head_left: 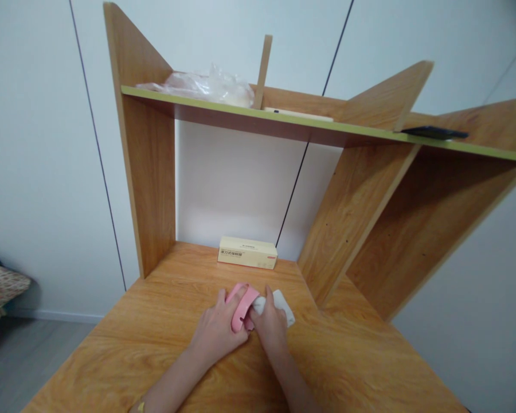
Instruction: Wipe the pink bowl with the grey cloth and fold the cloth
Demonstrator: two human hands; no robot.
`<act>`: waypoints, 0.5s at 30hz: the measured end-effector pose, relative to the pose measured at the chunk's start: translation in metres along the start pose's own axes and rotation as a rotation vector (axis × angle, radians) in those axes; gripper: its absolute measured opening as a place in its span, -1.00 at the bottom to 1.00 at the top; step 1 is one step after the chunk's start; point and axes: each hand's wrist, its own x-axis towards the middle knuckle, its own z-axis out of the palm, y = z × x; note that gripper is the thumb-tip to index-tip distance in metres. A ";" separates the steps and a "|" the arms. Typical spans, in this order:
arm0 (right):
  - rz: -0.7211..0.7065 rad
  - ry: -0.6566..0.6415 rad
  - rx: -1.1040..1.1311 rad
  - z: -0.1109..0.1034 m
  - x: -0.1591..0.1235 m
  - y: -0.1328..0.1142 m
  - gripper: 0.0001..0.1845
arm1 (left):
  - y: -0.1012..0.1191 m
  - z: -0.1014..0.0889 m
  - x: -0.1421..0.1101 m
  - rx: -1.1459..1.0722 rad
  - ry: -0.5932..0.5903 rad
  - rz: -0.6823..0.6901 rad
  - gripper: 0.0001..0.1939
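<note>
My left hand [218, 327] is wrapped round a pink case-like piece [243, 307] with a notch in its edge, just above the table. Right beside it, my right hand [272, 327] grips a flat white piece [282, 304] with rounded corners, which sticks out past the fingers to the right. The two pieces meet between my hands. Whether the white piece sits partly inside the pink one is hidden by my fingers. The exact kind of either piece does not show.
A cream-coloured box [247, 253] with printed lettering stands at the back of the wooden table [172, 338]. Above runs a shelf [227, 112] bearing a clear plastic bag [210, 86] and a dark flat object [434, 133]. Upright wooden panels [361, 212] stand to the right.
</note>
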 end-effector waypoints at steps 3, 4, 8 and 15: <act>-0.064 0.076 0.030 -0.010 0.003 0.000 -0.37 | -0.001 -0.003 -0.002 -0.010 0.007 0.055 -0.32; -0.100 0.090 0.048 -0.014 0.003 0.000 -0.36 | -0.001 -0.004 -0.002 -0.013 0.002 0.065 -0.32; -0.232 0.132 0.080 -0.020 0.003 0.004 -0.38 | -0.002 -0.005 -0.004 -0.024 -0.025 0.078 -0.28; -0.205 0.154 0.225 -0.020 0.006 0.002 -0.44 | -0.001 -0.002 -0.004 0.022 -0.034 0.099 -0.30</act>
